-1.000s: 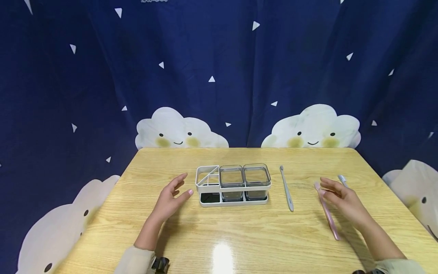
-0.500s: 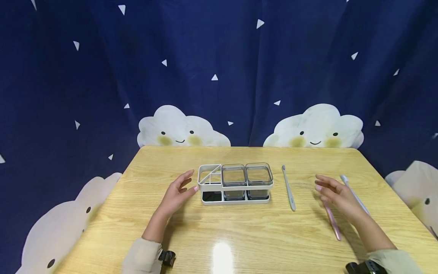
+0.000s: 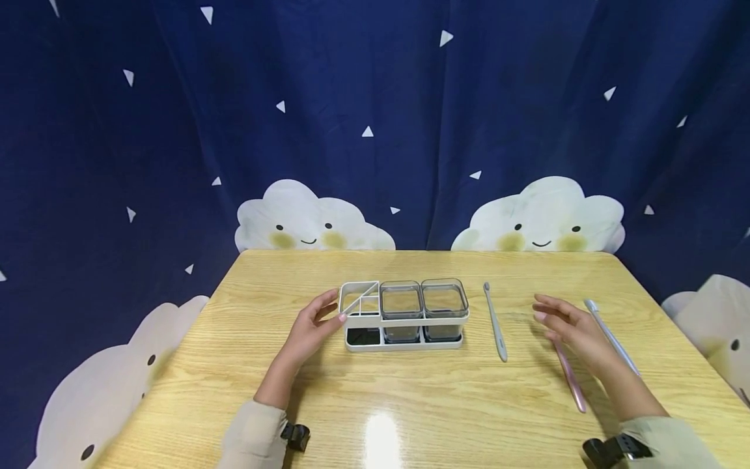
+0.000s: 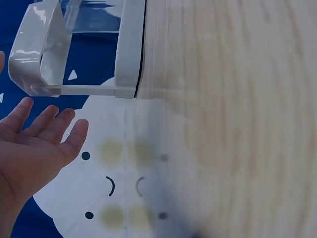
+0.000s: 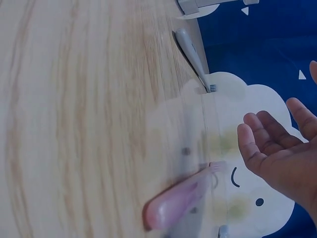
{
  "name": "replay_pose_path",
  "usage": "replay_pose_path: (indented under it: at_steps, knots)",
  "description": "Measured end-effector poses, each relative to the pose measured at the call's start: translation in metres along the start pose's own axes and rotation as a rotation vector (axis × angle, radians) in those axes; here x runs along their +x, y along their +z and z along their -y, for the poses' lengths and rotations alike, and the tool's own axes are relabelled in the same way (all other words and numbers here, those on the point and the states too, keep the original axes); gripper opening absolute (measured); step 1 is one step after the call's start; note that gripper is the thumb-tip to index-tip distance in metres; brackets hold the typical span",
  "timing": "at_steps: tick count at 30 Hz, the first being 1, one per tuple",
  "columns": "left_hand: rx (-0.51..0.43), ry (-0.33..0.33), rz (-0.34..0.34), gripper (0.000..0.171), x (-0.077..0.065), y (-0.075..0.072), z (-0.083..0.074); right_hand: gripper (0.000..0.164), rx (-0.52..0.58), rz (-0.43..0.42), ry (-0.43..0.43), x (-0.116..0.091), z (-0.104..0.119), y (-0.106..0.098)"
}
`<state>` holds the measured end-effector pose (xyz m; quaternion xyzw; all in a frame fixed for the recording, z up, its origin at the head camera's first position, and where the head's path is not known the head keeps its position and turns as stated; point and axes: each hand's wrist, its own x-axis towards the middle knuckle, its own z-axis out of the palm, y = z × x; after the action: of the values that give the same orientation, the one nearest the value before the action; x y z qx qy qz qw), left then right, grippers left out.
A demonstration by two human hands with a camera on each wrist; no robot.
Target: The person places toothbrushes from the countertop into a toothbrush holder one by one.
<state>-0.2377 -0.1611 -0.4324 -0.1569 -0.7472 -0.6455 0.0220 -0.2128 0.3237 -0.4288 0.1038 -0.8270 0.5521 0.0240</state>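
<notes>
A white toothbrush holder (image 3: 404,347) with a divided section at its left and two clear square cups (image 3: 401,299) stands mid-table. My left hand (image 3: 312,329) is at the holder's left end, fingers spread, thumb overlapping its corner in the head view; the left wrist view has the fingertips just short of the frame. My right hand (image 3: 571,326), fingers relaxed and holding nothing, hovers over the head end of a pink toothbrush (image 3: 569,378). A grey toothbrush (image 3: 495,322) lies between holder and right hand. Right of that hand lies a light blue toothbrush (image 3: 612,339), partly hidden by the forearm.
All of this is on a light wooden table (image 3: 433,404), with its far edge against a dark blue curtain (image 3: 363,78) printed with clouds and triangles. Dark wrist cameras (image 3: 295,436) are strapped over both sleeves.
My left hand has moved right, up to the holder's end. The right hand has shifted slightly left, revealing more of the light blue toothbrush and covering the pink one's head.
</notes>
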Motion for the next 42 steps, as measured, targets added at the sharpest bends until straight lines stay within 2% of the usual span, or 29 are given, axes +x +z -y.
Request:
replay_pose_path:
  at_steps: [2, 9, 15, 20, 31, 37, 42]
  knots:
    - [-0.014, -0.014, 0.001, 0.054, 0.001, 0.001, -0.002, 0.05, 0.019, -0.001, -0.004, 0.001, -0.001, 0.001]
    - [-0.014, -0.04, 0.016, 0.056, -0.004, 0.005, -0.028, 0.051, 0.073, 0.013, -0.004, 0.007, -0.002, 0.004]
    - [-0.023, -0.056, 0.015, 0.058, -0.004, 0.007, -0.032, 0.052, 0.083, 0.022, 0.019, 0.012, -0.003, 0.006]
    - [-0.019, -0.063, 0.016, 0.06, -0.003, 0.008, -0.031, 0.054, 0.095, 0.027, 0.019, 0.016, -0.004, 0.008]
    - [-0.05, -0.101, 0.084, 0.062, 0.001, 0.005, -0.031, 0.058, 0.109, 0.053, 0.046, 0.021, -0.002, 0.014]
    - [-0.052, -0.043, 0.093, 0.062, 0.01, 0.0, -0.011, 0.059, 0.156, 0.08, 0.059, 0.025, 0.003, 0.018]
    - [-0.115, -0.036, 0.076, 0.063, 0.013, 0.001, -0.01, 0.06, 0.174, 0.092, 0.062, 0.028, 0.003, 0.023]
